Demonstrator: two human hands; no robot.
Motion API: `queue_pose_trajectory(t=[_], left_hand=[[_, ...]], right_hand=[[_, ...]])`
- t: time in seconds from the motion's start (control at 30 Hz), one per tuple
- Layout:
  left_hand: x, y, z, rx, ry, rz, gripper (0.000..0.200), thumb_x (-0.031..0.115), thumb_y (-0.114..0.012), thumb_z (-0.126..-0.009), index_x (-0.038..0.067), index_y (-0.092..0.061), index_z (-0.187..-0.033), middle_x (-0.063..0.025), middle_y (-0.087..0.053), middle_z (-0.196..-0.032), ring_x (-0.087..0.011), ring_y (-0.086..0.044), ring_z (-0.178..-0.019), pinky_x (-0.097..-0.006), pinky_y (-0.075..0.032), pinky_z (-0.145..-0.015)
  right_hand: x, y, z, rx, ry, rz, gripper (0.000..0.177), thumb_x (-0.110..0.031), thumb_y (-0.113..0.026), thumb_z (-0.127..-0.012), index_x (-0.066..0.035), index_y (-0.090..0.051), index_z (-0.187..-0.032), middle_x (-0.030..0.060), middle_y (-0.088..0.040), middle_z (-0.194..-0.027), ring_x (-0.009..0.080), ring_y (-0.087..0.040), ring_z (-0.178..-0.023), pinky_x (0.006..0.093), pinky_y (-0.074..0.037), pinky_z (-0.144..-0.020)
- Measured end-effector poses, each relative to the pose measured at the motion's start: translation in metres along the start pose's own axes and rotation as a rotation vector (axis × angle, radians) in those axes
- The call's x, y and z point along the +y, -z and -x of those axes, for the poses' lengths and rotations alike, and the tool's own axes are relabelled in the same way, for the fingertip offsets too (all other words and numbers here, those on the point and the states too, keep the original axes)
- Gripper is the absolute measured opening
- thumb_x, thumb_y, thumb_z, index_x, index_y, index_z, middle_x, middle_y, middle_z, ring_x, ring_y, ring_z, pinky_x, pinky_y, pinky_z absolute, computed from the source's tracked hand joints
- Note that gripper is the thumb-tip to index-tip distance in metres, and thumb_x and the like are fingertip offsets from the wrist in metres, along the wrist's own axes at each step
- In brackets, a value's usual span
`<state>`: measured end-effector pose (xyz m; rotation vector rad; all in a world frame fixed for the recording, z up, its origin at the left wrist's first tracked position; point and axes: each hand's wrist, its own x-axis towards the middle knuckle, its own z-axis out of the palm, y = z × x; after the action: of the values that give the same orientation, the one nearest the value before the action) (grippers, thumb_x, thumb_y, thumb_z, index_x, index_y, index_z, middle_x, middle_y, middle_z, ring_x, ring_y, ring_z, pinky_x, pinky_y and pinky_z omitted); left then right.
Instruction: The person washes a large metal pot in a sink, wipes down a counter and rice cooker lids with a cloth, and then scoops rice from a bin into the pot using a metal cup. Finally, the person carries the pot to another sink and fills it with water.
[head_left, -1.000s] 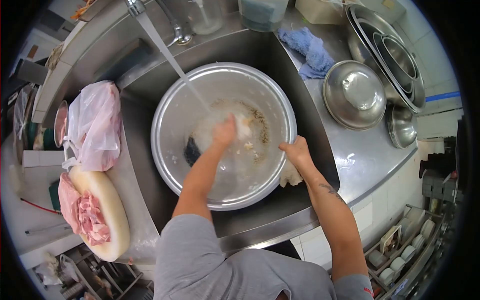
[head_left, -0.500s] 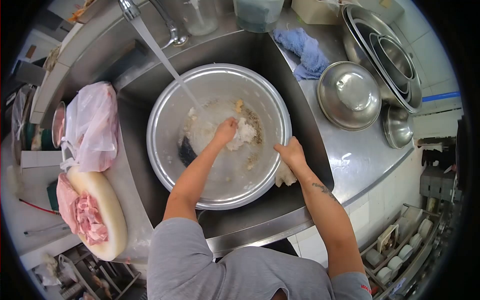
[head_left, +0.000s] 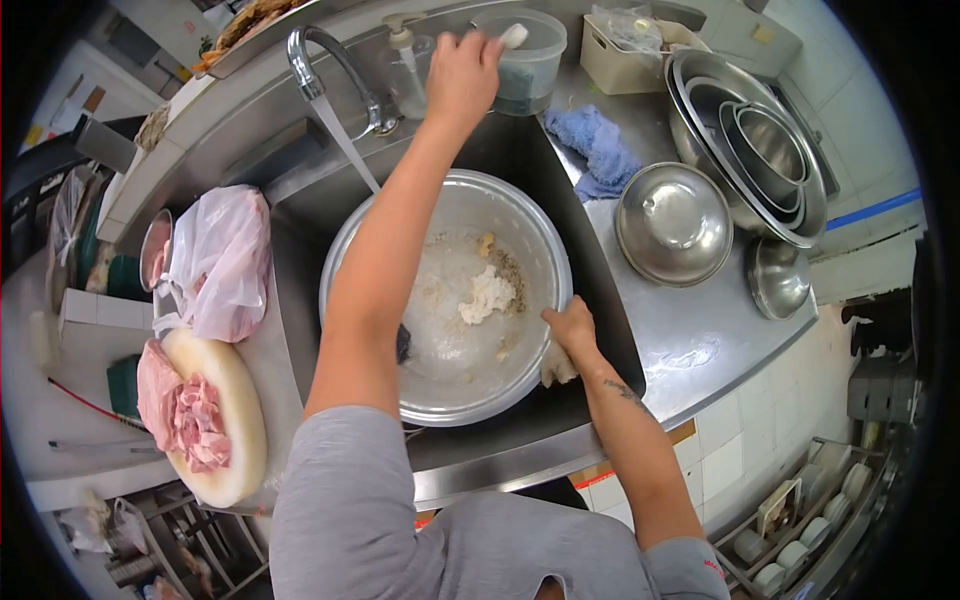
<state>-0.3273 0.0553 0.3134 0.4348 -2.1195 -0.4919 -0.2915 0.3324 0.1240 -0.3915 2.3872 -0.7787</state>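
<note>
A large metal basin [head_left: 450, 410] sits in the sink, holding cloudy water, a pale clump [head_left: 488, 295], brown bits and a dark piece partly behind my left forearm. My left hand [head_left: 465, 85] is raised above the sink's back edge, fingers curled, beside a clear plastic tub [head_left: 530, 75]. A small white thing [head_left: 514, 36] shows at its fingertips; whether it is held is unclear. With closed fingers my right hand [head_left: 572, 328] grips the basin's right rim. Just below that hand is a tan, cloth-like piece [head_left: 558, 365]. Water runs from the faucet [head_left: 305, 75].
A blue cloth [head_left: 595, 145], an upturned metal bowl [head_left: 675, 225] and nested bowls [head_left: 765, 145] are at the right. Bagged meat [head_left: 220, 260] and a round board [head_left: 245, 430] with raw meat lie at the left. A soap bottle [head_left: 405, 70] stands behind the sink.
My left hand has left the pale clump in the basin and moved up to beside the plastic tub. My right hand remains on the rim. The view has shifted.
</note>
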Motion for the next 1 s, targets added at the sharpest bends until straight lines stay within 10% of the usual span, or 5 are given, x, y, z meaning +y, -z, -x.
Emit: queue_pose_trajectory(t=[0.13, 0.17, 0.2, 0.7, 1.0], left_hand=[[-0.075, -0.043, 0.144, -0.671, 0.371, -0.073, 0.030, 0.032, -0.046, -0.086, 0.007, -0.057, -0.099, -0.0230, -0.054, -0.099, -0.0386, -0.053, -0.090, -0.0437, -0.045, -0.076], [-0.096, -0.045, 0.199, -1.058, -0.113, -0.447, 0.042, 0.039, -0.048, -0.084, 0.015, -0.049, -0.118, -0.0211, -0.041, -0.126, -0.0410, -0.042, -0.111, -0.0453, -0.043, -0.085], [-0.094, -0.061, 0.255, -0.851, 0.361, -0.476, 0.055, 0.046, -0.052, -0.080, 0.021, -0.041, -0.128, -0.0165, -0.026, -0.138, -0.0417, -0.034, -0.117, -0.0479, -0.040, -0.088], [-0.066, 0.000, 0.406, -1.311, 0.434, -0.019, 0.034, 0.017, -0.068, -0.059, 0.008, -0.056, -0.089, -0.0167, -0.059, -0.086, -0.0313, -0.058, -0.082, -0.0390, -0.046, -0.073], [-0.006, 0.029, 0.150, -0.600, 0.762, 0.442, 0.034, 0.008, -0.070, -0.065, 0.007, -0.057, -0.096, -0.0042, -0.059, -0.090, -0.0193, -0.055, -0.093, -0.0320, -0.042, -0.083]], right_hand=[[-0.003, 0.001, -0.001, 0.027, 0.019, -0.017, 0.054, -0.027, -0.067, -0.065, 0.011, -0.051, -0.101, 0.0290, -0.058, -0.097, 0.0381, -0.057, -0.094, 0.0388, -0.044, -0.083], [-0.002, -0.001, 0.000, 0.025, 0.015, -0.022, 0.054, -0.027, -0.067, -0.065, 0.011, -0.051, -0.100, 0.0289, -0.058, -0.097, 0.0381, -0.057, -0.094, 0.0389, -0.044, -0.082], [0.000, -0.004, 0.001, 0.024, 0.013, -0.035, 0.054, -0.026, -0.066, -0.065, 0.011, -0.051, -0.100, 0.0288, -0.058, -0.097, 0.0380, -0.057, -0.094, 0.0388, -0.044, -0.082], [0.010, -0.004, -0.006, -0.041, -0.034, -0.100, 0.054, -0.028, -0.066, -0.068, 0.007, -0.049, -0.107, 0.0263, -0.058, -0.101, 0.0368, -0.057, -0.097, 0.0407, -0.044, -0.084], [0.031, -0.006, -0.029, -0.177, 0.091, -0.184, 0.050, -0.023, -0.069, -0.069, 0.013, -0.052, -0.100, 0.0261, -0.060, -0.094, 0.0323, -0.061, -0.087, 0.0360, -0.047, -0.076]])
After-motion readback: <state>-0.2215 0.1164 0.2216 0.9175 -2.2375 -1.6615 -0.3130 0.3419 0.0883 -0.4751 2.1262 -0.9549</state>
